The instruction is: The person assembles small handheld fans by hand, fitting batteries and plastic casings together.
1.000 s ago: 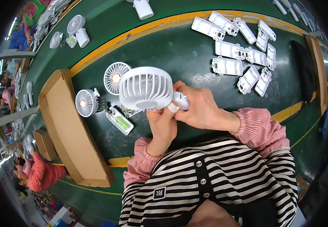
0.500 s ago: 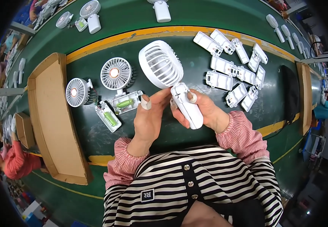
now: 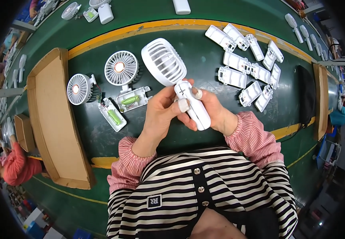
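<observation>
Right hand (image 3: 217,110) has its fingers wrapped round the handle (image 3: 200,111) of a white handheld fan (image 3: 164,61), and the left hand (image 3: 158,113) is gripping it too, up near the neck, with a taped thumb (image 3: 183,105) pressed on the side. So the fan's held in front of the person's chest, over the green surface (image 3: 204,65), caged end pointing away. What looks dicey: there's a dark line down the handle, and it's hard to tell if that's a plain seam or a gap. If it's a gap, squeezing unevenly could leave the halves crooked or snap a clip. Tape on smooth plastic might slip a bit as well. Then there's the stuff on the left: a nearer open fan (image 3: 121,67) and a farther open fan (image 3: 80,89), each beside an opened casing with a green battery (image 3: 130,100) in it. Drop the held one there and something could probably get yanked loose. Over on the right, the loose white shells (image 3: 232,77) are bunched close, some touching, so one careless sleeve would likely scatter them.
</observation>
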`<state>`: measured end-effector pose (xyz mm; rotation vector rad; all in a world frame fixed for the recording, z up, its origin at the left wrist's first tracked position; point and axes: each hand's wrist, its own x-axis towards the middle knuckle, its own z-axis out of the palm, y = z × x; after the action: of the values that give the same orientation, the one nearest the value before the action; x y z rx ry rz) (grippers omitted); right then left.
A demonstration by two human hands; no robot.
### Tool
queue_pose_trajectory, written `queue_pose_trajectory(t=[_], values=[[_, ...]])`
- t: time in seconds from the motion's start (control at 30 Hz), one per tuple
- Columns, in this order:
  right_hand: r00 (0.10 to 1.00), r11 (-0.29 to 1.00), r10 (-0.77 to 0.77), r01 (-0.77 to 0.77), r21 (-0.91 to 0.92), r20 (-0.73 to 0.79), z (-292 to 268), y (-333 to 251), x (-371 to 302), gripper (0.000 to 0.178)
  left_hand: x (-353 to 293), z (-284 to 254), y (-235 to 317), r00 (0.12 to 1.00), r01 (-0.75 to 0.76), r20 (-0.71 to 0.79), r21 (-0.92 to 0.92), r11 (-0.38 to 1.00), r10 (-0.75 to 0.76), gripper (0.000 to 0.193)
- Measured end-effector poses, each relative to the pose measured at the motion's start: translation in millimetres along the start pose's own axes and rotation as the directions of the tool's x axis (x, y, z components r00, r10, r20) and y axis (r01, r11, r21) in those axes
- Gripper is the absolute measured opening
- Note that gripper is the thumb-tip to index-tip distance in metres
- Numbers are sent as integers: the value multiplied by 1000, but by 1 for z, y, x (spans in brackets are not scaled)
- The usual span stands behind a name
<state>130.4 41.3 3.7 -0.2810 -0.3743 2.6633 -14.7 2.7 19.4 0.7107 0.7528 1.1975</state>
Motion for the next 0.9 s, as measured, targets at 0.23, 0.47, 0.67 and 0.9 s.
queue_pose_trajectory(t=[0.23, 0.47, 0.67, 0.9], values=[[974, 988, 17, -51, -146, -227, 5, 0, -1, 51, -2, -2, 3, 995, 79, -69, 33, 996, -77, 44], [965, 990, 33, -66, -121, -259, 3, 2, -1, 53, -2, -2, 0, 995, 56, -79, 13, 998, -55, 42], [933, 903, -43, -117, -414, -357, 14, -4, -4, 47, -1, -6, -3, 987, 47, -153, 3, 999, -46, 39], [853, 127, -290, -415, -901, -434, 31, -21, -17, 33, 3, -5, -8, 983, 64, -170, -69, 996, -75, 42]])
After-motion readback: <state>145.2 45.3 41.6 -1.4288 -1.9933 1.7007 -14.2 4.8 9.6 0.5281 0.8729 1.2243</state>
